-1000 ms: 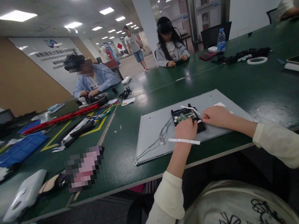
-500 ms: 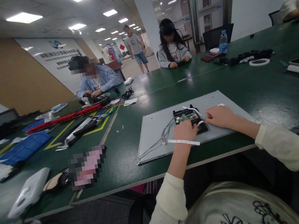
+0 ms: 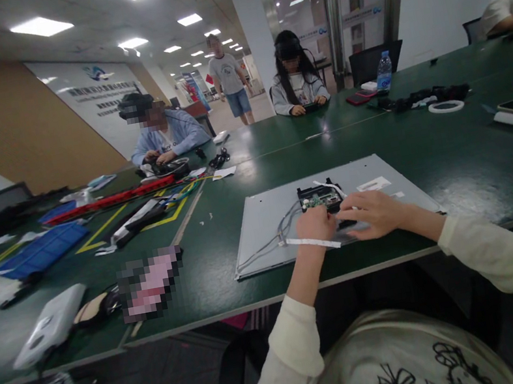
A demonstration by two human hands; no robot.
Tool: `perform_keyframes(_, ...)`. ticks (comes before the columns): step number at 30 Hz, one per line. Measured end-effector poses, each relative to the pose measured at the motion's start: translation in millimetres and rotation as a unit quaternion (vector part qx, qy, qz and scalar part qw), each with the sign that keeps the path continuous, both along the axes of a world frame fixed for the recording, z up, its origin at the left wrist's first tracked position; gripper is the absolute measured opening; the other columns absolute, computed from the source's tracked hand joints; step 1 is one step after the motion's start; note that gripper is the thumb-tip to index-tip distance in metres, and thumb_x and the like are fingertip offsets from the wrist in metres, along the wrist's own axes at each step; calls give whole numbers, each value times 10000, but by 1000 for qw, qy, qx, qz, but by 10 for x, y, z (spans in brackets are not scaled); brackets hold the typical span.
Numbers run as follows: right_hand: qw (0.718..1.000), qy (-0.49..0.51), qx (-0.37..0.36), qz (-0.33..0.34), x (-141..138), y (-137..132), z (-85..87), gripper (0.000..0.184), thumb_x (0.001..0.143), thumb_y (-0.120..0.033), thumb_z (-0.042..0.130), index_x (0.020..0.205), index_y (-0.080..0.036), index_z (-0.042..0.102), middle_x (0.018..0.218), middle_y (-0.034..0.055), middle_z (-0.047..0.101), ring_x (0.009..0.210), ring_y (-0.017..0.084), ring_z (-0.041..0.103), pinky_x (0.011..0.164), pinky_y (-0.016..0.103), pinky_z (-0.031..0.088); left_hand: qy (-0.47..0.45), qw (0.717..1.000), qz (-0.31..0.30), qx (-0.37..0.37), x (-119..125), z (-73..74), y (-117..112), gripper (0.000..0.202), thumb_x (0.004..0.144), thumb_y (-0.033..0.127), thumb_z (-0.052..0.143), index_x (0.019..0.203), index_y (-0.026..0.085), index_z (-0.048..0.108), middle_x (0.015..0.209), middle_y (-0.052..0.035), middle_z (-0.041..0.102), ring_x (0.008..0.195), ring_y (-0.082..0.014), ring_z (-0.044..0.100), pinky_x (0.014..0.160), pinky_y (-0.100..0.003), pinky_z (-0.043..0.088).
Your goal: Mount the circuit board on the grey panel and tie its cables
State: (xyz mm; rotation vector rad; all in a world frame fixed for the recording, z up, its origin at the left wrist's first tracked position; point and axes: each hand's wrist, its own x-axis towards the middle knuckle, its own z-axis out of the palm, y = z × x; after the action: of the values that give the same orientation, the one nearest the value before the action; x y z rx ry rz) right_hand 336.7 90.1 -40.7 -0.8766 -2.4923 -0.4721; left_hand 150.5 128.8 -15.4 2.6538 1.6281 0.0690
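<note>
A grey flat panel point(image 3: 261, 217) lies on the green table in front of me, with a black housing with a green circuit board point(image 3: 319, 197) on its middle. Over the housing's near left part, my left hand point(image 3: 314, 225) is closed; what its fingers hold is hidden. A white strip point(image 3: 316, 243) runs across my left wrist. Just right of it, my right hand point(image 3: 373, 212) has its fingers stretched and apart, fingertips close to the left hand. Another white strip point(image 3: 330, 187) curves over the housing. Grey cables point(image 3: 286, 223) trail left across the panel.
A pink pixelated item point(image 3: 153, 283) and a white device point(image 3: 50, 326) lie to the left, a blue bin point(image 3: 41, 251) beyond. Farther off are a tape roll point(image 3: 446, 107), a water bottle point(image 3: 383, 71) and black cables point(image 3: 419, 99). Several people are around the table.
My right hand has moved left toward my left hand, and its curled fingers have stretched out. White labels on the panel show now. The left hand stays almost in place.
</note>
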Motion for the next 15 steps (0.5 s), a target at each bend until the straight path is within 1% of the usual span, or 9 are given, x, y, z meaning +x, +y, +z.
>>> perform_keyframes(2,994,-9,77,76,-61,-11,10,394,908,-366,538,1255,-180,566,1100,113,616,961,200,579,802,334,474,9,1000,-8,-14,-2,7,15,272,906,287,456,962,157,688,951,-125,718,929,-241,686,807,-314,519)
perform_keyframes(3,988,-4,116,103,-92,-14,18,404,910,-345,550,1274,-170,551,1089,106,617,949,192,583,797,335,484,14,1000,-11,-19,0,11,22,271,905,282,455,955,155,689,944,-124,720,929,-241,688,804,-313,521)
perform_keyframes(4,981,5,150,121,-120,-17,27,400,912,-313,560,1281,-161,544,1067,96,622,932,182,588,786,327,493,19,999,-11,-24,5,17,28,271,904,272,452,951,152,691,941,-124,722,928,-240,689,800,-310,523)
perform_keyframes(6,971,18,194,137,-169,-29,49,378,911,-228,569,1282,-154,546,1026,72,632,908,162,594,781,310,504,25,999,-5,-26,18,24,32,278,905,254,441,958,147,693,952,-129,723,928,-237,690,794,-307,525)
perform_keyframes(9,964,6,215,158,-211,-64,82,347,918,-142,541,1262,-170,572,997,43,647,876,136,602,785,290,512,27,999,10,-22,38,16,23,295,908,242,430,982,141,696,973,-144,721,922,-242,693,795,-315,527)
perform_keyframes(15,956,-10,226,187,-238,-137,124,261,932,-134,528,1170,-157,633,979,44,659,881,115,608,727,252,512,8,1000,16,4,41,-48,23,288,909,248,446,975,130,700,966,-150,718,926,-244,690,806,-310,516)
